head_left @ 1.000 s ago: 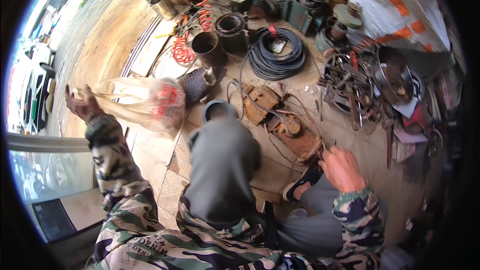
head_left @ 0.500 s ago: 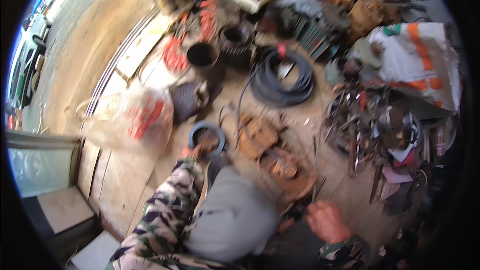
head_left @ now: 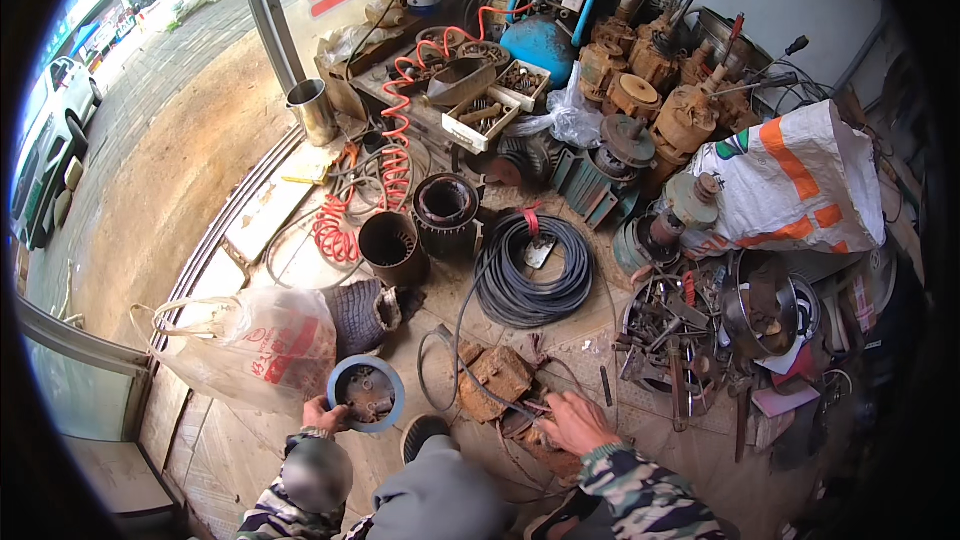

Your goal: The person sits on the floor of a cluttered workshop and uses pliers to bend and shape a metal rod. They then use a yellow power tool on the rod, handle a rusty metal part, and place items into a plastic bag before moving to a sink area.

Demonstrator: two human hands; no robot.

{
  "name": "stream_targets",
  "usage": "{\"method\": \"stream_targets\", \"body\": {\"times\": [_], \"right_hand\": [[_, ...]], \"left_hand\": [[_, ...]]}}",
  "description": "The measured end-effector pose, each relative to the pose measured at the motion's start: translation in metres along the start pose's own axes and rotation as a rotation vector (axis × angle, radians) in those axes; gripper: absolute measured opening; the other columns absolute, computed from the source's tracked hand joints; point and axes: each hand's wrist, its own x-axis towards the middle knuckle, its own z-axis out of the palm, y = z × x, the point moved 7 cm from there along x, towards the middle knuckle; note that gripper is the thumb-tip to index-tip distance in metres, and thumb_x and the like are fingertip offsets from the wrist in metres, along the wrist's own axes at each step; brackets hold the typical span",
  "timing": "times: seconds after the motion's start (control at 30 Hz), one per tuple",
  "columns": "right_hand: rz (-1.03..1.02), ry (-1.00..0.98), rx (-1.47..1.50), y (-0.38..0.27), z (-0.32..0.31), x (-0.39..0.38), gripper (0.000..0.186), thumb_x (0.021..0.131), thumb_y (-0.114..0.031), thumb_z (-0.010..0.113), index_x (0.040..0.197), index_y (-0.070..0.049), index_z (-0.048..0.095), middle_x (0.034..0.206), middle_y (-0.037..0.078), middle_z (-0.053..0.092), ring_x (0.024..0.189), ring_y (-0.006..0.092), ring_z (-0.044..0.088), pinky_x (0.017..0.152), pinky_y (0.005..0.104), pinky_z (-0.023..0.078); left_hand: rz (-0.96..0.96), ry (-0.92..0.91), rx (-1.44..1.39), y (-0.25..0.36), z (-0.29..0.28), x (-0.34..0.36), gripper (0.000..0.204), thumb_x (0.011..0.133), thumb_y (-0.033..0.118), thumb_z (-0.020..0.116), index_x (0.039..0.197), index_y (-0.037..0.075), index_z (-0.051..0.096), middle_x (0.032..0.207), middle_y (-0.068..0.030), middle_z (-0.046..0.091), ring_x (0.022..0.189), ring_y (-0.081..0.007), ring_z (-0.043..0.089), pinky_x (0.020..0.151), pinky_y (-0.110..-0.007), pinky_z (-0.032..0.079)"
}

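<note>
Nearest me is my grey-trousered knee (head_left: pixel 440 495), with my camouflage right sleeve (head_left: pixel 645 495) off to its right. My left hand (head_left: pixel 325 417) pinches the lower-left edge of a round blue-rimmed bowl (head_left: pixel 398 390), fingers pressed on the rim; small metal parts (head_left: pixel 372 402) lie in it. My right hand (head_left: pixel 577 423) has its fingers bent down over the rusty machine parts; I cannot tell whether they pinch anything. Just ahead of it sits a rusty metal block (head_left: pixel 497 380) on the floor tiles. A translucent plastic bag (head_left: pixel 250 340) slumps just beyond the bowl. Farther out are a coil of black cable (head_left: pixel 497 288), an open dark cylinder (head_left: pixel 393 250) and a white sack with orange stripes (head_left: pixel 805 170). At the back stands a blue air compressor (head_left: pixel 540 43).
</note>
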Motion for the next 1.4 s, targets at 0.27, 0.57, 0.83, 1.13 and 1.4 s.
{"method": "stream_targets", "body": {"times": [0.27, 0.57, 0.83, 1.13, 1.4], "right_hand": [[0.096, 0.316, -0.054, 0.024, 0.056, 0.015, 0.045, 0.078, -0.039, 0.071, 0.104, -0.002, 0.062, 0.103, 0.017, 0.057, 0.100, 0.0373, 0.051, 0.084, 0.0473, 0.045], [0.036, 0.451, -0.018, 0.026, 0.056, 0.018, 0.035, 0.072, -0.040, 0.074, 0.079, -0.008, 0.065, 0.095, 0.011, 0.055, 0.092, 0.0324, 0.053, 0.070, 0.0458, 0.049], [0.086, 0.517, -0.039, 0.042, 0.056, 0.019, 0.038, 0.068, -0.044, 0.076, 0.073, -0.009, 0.061, 0.093, 0.011, 0.058, 0.089, 0.0328, 0.054, 0.068, 0.0463, 0.049], [0.054, 0.437, -0.031, 0.023, 0.049, 0.026, 0.041, 0.067, -0.045, 0.076, 0.076, -0.008, 0.062, 0.097, 0.011, 0.060, 0.090, 0.0327, 0.055, 0.070, 0.0452, 0.049], [0.055, 0.430, -0.091, 0.026, 0.050, 0.030, 0.041, 0.065, -0.048, 0.075, 0.073, -0.011, 0.060, 0.093, 0.010, 0.059, 0.087, 0.0318, 0.056, 0.064, 0.0450, 0.049]], "left_hand": [[0.129, -0.261, -0.093, 0.213, 0.055, 0.002, 0.024, 0.082, 0.015, 0.069, 0.096, -0.003, 0.062, 0.070, -0.0046, 0.060, 0.052, -0.0113, 0.053, 0.046, -0.026, 0.045], [0.169, -0.293, -0.366, 0.328, 0.167, 0.074, 0.015, 0.086, 0.011, 0.063, 0.095, -0.001, 0.060, 0.072, -0.0036, 0.058, 0.053, -0.0126, 0.052, 0.044, -0.024, 0.041], [0.092, -0.205, -0.521, 0.365, 0.236, 0.133, 0.018, 0.082, 0.006, 0.067, 0.094, -0.001, 0.057, 0.076, -0.0088, 0.057, 0.059, -0.0197, 0.058, 0.050, -0.029, 0.049], [0.269, -0.087, -0.711, 0.435, 0.169, 0.197, 0.024, 0.080, 0.007, 0.065, 0.097, -0.006, 0.057, 0.082, -0.0146, 0.063, 0.066, -0.0239, 0.064, 0.061, -0.031, 0.058], [0.204, -0.293, -0.678, 0.479, 0.222, 0.206, 0.020, 0.081, 0.006, 0.067, 0.097, -0.004, 0.059, 0.087, -0.0115, 0.061, 0.076, -0.0225, 0.065, 0.067, -0.032, 0.058]]}}
